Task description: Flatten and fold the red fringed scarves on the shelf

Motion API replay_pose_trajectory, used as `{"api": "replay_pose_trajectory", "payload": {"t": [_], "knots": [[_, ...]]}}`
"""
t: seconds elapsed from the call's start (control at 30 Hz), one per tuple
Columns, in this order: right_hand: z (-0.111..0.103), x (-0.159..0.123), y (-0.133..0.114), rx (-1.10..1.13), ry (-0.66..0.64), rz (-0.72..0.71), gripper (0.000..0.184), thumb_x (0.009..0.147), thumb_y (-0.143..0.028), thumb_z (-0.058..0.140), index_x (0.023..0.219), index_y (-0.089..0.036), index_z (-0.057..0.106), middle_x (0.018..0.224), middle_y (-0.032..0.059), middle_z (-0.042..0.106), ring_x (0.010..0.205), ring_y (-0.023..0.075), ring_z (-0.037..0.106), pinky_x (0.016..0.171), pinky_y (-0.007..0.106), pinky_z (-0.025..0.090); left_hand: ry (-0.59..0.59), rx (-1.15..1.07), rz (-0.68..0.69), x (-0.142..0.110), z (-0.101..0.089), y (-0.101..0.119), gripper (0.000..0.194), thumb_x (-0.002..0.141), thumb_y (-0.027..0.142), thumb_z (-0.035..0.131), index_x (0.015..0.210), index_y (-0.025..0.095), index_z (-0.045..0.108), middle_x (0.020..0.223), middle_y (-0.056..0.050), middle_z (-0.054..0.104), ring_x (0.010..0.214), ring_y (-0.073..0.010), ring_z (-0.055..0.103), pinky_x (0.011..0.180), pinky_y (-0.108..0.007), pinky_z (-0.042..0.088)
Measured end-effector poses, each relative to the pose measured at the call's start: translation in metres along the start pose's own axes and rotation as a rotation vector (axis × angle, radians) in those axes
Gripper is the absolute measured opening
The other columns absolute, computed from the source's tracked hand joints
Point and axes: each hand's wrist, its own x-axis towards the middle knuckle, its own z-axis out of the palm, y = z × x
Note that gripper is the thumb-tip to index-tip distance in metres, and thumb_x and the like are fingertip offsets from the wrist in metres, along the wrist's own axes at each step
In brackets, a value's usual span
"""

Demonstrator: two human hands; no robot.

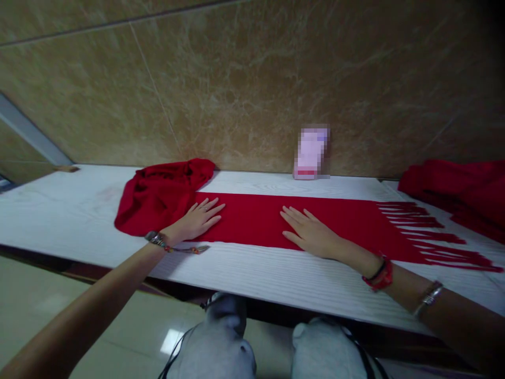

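Red scarf (252, 218) lies lengthwise on a white bench (244, 266). Behind it, a pixelated pink object (310, 152) leans at the tiled wall (236, 89); further red cloth (461, 195) lies beyond the fringe, to the right. Bunched red fabric (158, 197) meets the left end; whether it is one piece with the strip cannot be confirmed. The strip is flat, its tassels spread unevenly. Left hand (197, 218), beside the bunch, and right hand (311, 231), nearer the fringe, rest palm-down upon it, fingers apart.
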Motion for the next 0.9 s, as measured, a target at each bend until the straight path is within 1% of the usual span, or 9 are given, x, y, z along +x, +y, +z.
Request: {"api": "replay_pose_trajectory", "payload": {"t": [0.13, 0.23, 0.3, 0.37, 0.43, 0.5, 0.67, 0.77, 0.9], "knots": [[0.001, 0.001, -0.001, 0.01, -0.002, -0.002, 0.06, 0.088, -0.048, 0.024, 0.136, -0.013, 0.031, 0.142, 0.013, 0.028, 0.131, 0.0231, 0.023, 0.105, 0.047, 0.022, 0.04, 0.052, 0.109, -0.024, 0.009, -0.041, 0.044, 0.093, 0.031, 0.028, 0.135, 0.017, 0.031, 0.141, -0.013, 0.03, 0.131, -0.0252, 0.022, 0.103, -0.048, 0.025], [0.004, 0.001, 0.001, 0.015, -0.006, -0.004, 0.059, 0.088, -0.047, 0.025, 0.136, -0.013, 0.031, 0.142, 0.013, 0.028, 0.131, 0.023, 0.023, 0.105, 0.047, 0.022, 0.051, 0.122, 0.23, -0.043, 0.01, -0.06, 0.038, 0.092, 0.02, 0.029, 0.127, 0.017, 0.042, 0.138, -0.012, 0.036, 0.132, -0.0244, 0.02, 0.104, -0.05, 0.02], [0.004, 0.0, 0.003, 0.016, -0.022, 0.0, 0.059, 0.088, -0.047, 0.026, 0.136, -0.012, 0.031, 0.142, 0.0133, 0.028, 0.131, 0.0231, 0.022, 0.105, 0.046, 0.022, 0.053, 0.147, 0.278, -0.051, 0.002, -0.058, 0.036, 0.09, 0.016, 0.032, 0.123, 0.016, 0.047, 0.135, -0.011, 0.04, 0.131, -0.024, 0.022, 0.105, -0.047, 0.023], [0.002, 0.001, 0.002, 0.02, -0.032, 0.005, 0.059, 0.088, -0.046, 0.028, 0.135, -0.011, 0.032, 0.141, 0.0145, 0.028, 0.131, 0.0242, 0.022, 0.105, 0.047, 0.022, 0.052, 0.147, 0.262, -0.057, -0.012, -0.048, 0.037, 0.089, 0.018, 0.035, 0.124, 0.017, 0.046, 0.133, -0.011, 0.043, 0.125, -0.0222, 0.033, 0.101, -0.039, 0.032], [-0.004, 0.005, -0.004, 0.029, -0.006, -0.022, 0.058, 0.087, -0.044, 0.032, 0.134, -0.011, 0.034, 0.141, 0.0151, 0.029, 0.13, 0.0257, 0.023, 0.104, 0.049, 0.022, 0.027, 0.15, 0.213, -0.06, -0.026, -0.037, 0.039, 0.086, 0.02, 0.041, 0.124, 0.019, 0.046, 0.129, -0.01, 0.047, 0.114, -0.0197, 0.047, 0.09, -0.031, 0.043], [-0.014, 0.014, -0.016, 0.055, 0.054, -0.109, 0.054, 0.086, -0.041, 0.037, 0.132, -0.012, 0.039, 0.14, 0.0141, 0.032, 0.13, 0.0253, 0.025, 0.105, 0.048, 0.023, -0.025, 0.183, 0.18, -0.062, -0.035, -0.032, 0.039, 0.081, 0.017, 0.045, 0.12, 0.021, 0.05, 0.123, -0.008, 0.052, 0.101, -0.0179, 0.055, 0.08, -0.026, 0.047], [-0.027, 0.055, -0.068, 0.161, 0.141, -0.401, 0.041, 0.084, -0.031, 0.046, 0.121, -0.014, 0.052, 0.13, 0.0117, 0.048, 0.121, 0.0212, 0.042, 0.1, 0.037, 0.037, -0.09, 0.357, 0.163, -0.064, -0.037, -0.044, 0.035, 0.077, 0.008, 0.042, 0.107, 0.015, 0.058, 0.106, -0.01, 0.061, 0.092, -0.0177, 0.059, 0.076, -0.027, 0.045], [-0.017, 0.073, -0.089, 0.201, 0.147, -0.525, 0.036, 0.083, -0.027, 0.048, 0.115, -0.012, 0.057, 0.121, 0.012, 0.056, 0.114, 0.0211, 0.05, 0.097, 0.036, 0.04, -0.081, 0.401, 0.156, -0.07, -0.037, -0.048, 0.032, 0.075, 0.01, 0.045, 0.103, 0.016, 0.059, 0.1, -0.009, 0.063, 0.088, -0.0177, 0.059, 0.079, -0.03, 0.043], [0.003, 0.079, -0.093, 0.256, 0.209, -0.566, 0.03, 0.083, -0.021, 0.048, 0.106, -0.009, 0.062, 0.113, 0.0131, 0.061, 0.11, 0.021, 0.053, 0.097, 0.034, 0.041, -0.052, 0.44, 0.17, -0.077, -0.041, -0.051, 0.027, 0.075, 0.012, 0.045, 0.095, 0.018, 0.062, 0.093, -0.007, 0.064, 0.086, -0.0191, 0.057, 0.085, -0.035, 0.037]]}}
